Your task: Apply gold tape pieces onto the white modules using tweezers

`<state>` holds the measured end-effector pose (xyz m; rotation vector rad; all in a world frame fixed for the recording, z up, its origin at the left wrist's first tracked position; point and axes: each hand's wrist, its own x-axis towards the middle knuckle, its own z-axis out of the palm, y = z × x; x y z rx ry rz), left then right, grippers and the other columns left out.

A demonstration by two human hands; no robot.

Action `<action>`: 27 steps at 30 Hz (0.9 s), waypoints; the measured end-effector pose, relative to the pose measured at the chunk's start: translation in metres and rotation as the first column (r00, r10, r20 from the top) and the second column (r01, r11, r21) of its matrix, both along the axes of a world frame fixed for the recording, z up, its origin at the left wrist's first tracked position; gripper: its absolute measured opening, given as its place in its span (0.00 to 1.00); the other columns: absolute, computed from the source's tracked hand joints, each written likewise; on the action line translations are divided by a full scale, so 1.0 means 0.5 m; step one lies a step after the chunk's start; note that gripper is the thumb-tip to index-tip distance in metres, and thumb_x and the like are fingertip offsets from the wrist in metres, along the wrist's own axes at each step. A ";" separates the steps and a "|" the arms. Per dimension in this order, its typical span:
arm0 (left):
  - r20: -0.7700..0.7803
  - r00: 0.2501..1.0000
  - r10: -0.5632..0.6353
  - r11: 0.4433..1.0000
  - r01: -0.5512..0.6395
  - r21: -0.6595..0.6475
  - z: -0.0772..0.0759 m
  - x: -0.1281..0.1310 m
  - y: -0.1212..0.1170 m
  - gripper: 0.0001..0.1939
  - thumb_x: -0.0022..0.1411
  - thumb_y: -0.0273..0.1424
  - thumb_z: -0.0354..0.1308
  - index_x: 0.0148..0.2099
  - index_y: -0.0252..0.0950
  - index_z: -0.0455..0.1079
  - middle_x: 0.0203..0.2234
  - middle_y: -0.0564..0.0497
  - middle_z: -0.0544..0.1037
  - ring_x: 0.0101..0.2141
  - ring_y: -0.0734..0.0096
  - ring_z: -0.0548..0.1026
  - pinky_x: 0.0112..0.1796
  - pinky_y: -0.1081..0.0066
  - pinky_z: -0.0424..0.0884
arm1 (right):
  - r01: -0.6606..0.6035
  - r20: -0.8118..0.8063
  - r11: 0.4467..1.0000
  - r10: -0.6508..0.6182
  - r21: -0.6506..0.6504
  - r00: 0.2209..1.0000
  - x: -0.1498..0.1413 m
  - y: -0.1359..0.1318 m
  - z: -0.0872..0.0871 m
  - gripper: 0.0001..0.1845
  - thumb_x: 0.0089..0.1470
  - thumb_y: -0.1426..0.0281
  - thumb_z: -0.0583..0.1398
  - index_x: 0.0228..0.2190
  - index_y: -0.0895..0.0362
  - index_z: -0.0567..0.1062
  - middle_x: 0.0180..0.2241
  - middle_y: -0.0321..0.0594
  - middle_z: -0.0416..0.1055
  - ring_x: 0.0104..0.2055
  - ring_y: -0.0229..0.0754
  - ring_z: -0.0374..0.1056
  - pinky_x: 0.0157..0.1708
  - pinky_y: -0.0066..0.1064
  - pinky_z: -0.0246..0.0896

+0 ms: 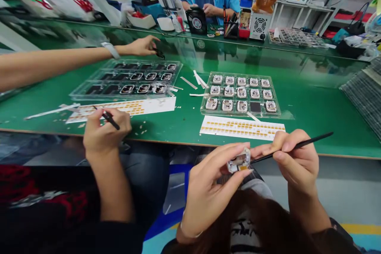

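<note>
A small white-framed module (239, 160) is pinched in the closed grip of the left hand (216, 192), the tray (203, 101) lying at 12 o'clock, and black tweezers (293, 150) are held to it in the closed grip of the right hand (297, 166); a slipped tip could crease its amber tape (243, 168) or knock it loose.

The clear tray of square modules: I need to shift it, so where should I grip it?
Grip the clear tray by its right rim, coming from the right: that rim stands bare, while white strips lie at its left and a printed sheet along its near edge.
</note>
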<state>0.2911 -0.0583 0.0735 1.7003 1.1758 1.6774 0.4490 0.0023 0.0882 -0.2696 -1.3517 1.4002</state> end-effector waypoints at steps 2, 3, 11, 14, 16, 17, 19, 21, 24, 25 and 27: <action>-0.009 1.000 -0.003 1.000 0.003 -0.001 -0.001 -0.002 0.002 0.32 0.50 0.18 0.63 0.55 0.49 0.63 0.45 0.53 0.75 0.43 0.67 0.76 0.45 0.68 0.75 | -0.013 -0.006 1.000 0.013 0.005 1.000 0.000 0.002 0.001 0.13 0.54 0.82 0.56 0.37 0.53 0.68 0.29 0.33 0.66 0.37 0.42 0.74 0.39 0.41 0.72; -0.014 1.000 -0.004 1.000 0.004 -0.001 -0.001 -0.002 0.003 0.32 0.50 0.18 0.63 0.55 0.50 0.63 0.45 0.54 0.75 0.43 0.67 0.76 0.45 0.67 0.75 | -0.014 -0.007 1.000 0.014 0.009 1.000 0.000 0.002 0.002 0.13 0.54 0.83 0.56 0.37 0.53 0.68 0.29 0.33 0.65 0.37 0.42 0.74 0.39 0.41 0.72; -0.030 0.999 -0.010 1.000 0.010 0.013 0.001 0.000 0.007 0.31 0.51 0.19 0.62 0.55 0.47 0.63 0.45 0.50 0.75 0.43 0.67 0.76 0.43 0.67 0.76 | 0.019 0.045 0.998 -0.021 0.055 0.999 0.006 0.005 -0.001 0.14 0.53 0.84 0.56 0.37 0.53 0.68 0.31 0.35 0.68 0.38 0.43 0.74 0.40 0.42 0.72; -0.028 0.999 -0.018 1.000 0.018 0.006 0.002 -0.001 0.006 0.32 0.51 0.18 0.62 0.55 0.47 0.62 0.46 0.51 0.75 0.43 0.67 0.75 0.44 0.67 0.76 | 0.024 0.057 0.997 -0.028 0.072 0.998 0.009 0.004 -0.001 0.15 0.52 0.84 0.57 0.37 0.53 0.68 0.31 0.36 0.69 0.39 0.44 0.74 0.40 0.42 0.72; -0.021 1.000 -0.023 1.000 0.023 -0.005 0.003 -0.001 0.005 0.32 0.51 0.18 0.62 0.55 0.48 0.62 0.46 0.51 0.74 0.43 0.67 0.75 0.44 0.66 0.76 | 0.023 0.064 0.996 -0.029 0.087 0.998 0.012 0.003 0.000 0.15 0.52 0.84 0.57 0.38 0.53 0.69 0.32 0.36 0.69 0.40 0.45 0.74 0.40 0.43 0.72; -0.021 1.000 -0.023 1.000 0.023 -0.005 0.003 -0.001 0.004 0.32 0.51 0.18 0.62 0.55 0.48 0.62 0.46 0.51 0.74 0.44 0.67 0.75 0.44 0.66 0.76 | 0.024 0.070 0.995 -0.031 0.098 0.997 0.013 0.002 0.000 0.16 0.52 0.84 0.58 0.38 0.53 0.69 0.32 0.36 0.69 0.40 0.46 0.73 0.40 0.44 0.72; -0.029 0.999 -0.017 1.000 0.017 0.001 0.004 -0.001 0.002 0.32 0.51 0.17 0.62 0.55 0.47 0.62 0.46 0.50 0.74 0.44 0.67 0.75 0.44 0.67 0.76 | 0.029 0.080 0.992 -0.039 0.124 0.996 0.016 0.000 0.000 0.17 0.51 0.84 0.58 0.39 0.52 0.69 0.32 0.37 0.70 0.42 0.48 0.73 0.41 0.47 0.72; -0.031 0.999 -0.018 1.000 0.018 0.009 0.004 0.000 0.002 0.31 0.51 0.17 0.62 0.55 0.46 0.63 0.45 0.50 0.75 0.44 0.67 0.75 0.43 0.68 0.76 | 0.024 0.081 0.989 -0.037 0.147 0.996 0.017 -0.002 -0.002 0.17 0.51 0.84 0.58 0.39 0.51 0.70 0.33 0.38 0.71 0.42 0.50 0.73 0.41 0.48 0.71; -0.021 0.999 -0.036 0.999 0.037 0.025 0.005 0.001 0.003 0.31 0.50 0.17 0.62 0.55 0.45 0.63 0.45 0.50 0.75 0.44 0.68 0.75 0.43 0.69 0.76 | 0.044 0.070 0.986 -0.056 0.161 0.996 0.020 -0.004 -0.004 0.17 0.51 0.83 0.60 0.38 0.50 0.72 0.33 0.37 0.73 0.41 0.50 0.73 0.39 0.49 0.72; -0.016 0.999 -0.042 0.999 0.043 0.028 0.005 0.001 0.004 0.31 0.50 0.17 0.62 0.54 0.45 0.64 0.45 0.50 0.75 0.44 0.68 0.75 0.43 0.69 0.76 | 0.053 0.072 0.985 -0.065 0.166 0.995 0.021 -0.004 -0.004 0.16 0.50 0.82 0.60 0.38 0.50 0.73 0.33 0.37 0.73 0.41 0.51 0.73 0.39 0.50 0.72; -0.007 0.999 -0.048 0.998 0.049 0.027 0.006 0.000 0.005 0.32 0.50 0.16 0.62 0.55 0.45 0.64 0.45 0.51 0.74 0.44 0.69 0.74 0.43 0.69 0.76 | 0.038 0.093 0.978 -0.058 0.203 0.994 0.025 -0.003 -0.003 0.16 0.51 0.81 0.60 0.38 0.49 0.73 0.34 0.38 0.74 0.42 0.53 0.73 0.39 0.52 0.71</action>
